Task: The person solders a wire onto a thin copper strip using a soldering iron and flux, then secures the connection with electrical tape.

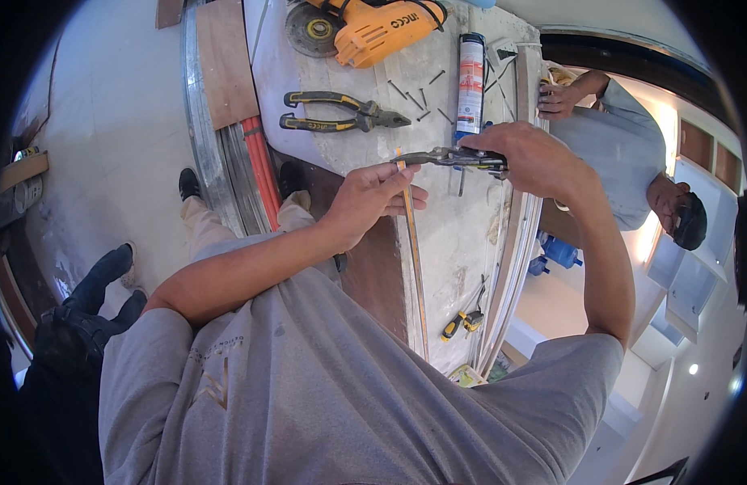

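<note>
My right hand is closed on a dark metal cutting tool, held level above the worn pale work surface. The tool's jaws are at the upper end of a long thin orange-tan strip. My left hand pinches that strip between thumb and fingers just by the jaws, with the other fingers partly curled. The strip runs down along the surface toward my body. Above lie yellow-and-black pliers, several loose screws and an upright-lying caulk cartridge.
An orange angle grinder lies at the top, a small yellow-black tool lower down. Red pipes, metal lengths and boards lie left of the surface. A co-worker is at the right, another person at lower left. Blue bottles sit beyond.
</note>
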The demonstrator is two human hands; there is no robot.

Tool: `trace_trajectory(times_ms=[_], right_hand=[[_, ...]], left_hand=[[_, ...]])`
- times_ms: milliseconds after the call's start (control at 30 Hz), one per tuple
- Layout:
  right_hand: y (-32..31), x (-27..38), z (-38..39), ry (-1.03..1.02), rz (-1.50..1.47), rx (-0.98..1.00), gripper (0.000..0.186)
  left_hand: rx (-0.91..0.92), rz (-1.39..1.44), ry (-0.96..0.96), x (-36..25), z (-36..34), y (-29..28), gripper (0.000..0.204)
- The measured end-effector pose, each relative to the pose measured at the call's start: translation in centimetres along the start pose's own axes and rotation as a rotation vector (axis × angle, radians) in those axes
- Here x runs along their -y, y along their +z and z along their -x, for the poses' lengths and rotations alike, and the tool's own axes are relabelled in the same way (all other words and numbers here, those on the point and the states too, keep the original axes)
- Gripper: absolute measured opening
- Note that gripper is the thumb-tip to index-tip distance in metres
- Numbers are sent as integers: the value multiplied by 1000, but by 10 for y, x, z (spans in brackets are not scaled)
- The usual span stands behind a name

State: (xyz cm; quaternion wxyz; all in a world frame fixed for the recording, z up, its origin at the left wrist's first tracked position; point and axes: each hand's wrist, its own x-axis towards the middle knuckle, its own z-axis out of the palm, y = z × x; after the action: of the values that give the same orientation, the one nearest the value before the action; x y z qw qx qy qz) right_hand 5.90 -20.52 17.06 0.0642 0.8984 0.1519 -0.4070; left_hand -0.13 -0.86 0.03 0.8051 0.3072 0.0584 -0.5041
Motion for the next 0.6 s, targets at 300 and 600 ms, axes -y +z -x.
trace_trajectory(times_ms=[300, 600], right_hand=[[-3, 3, 2, -15, 34, -31, 64], [-3, 6, 2, -3, 89, -20, 62]], left_hand=[[6, 15, 3, 1, -1, 0, 44], [5, 45, 4, 2, -1, -1, 45]])
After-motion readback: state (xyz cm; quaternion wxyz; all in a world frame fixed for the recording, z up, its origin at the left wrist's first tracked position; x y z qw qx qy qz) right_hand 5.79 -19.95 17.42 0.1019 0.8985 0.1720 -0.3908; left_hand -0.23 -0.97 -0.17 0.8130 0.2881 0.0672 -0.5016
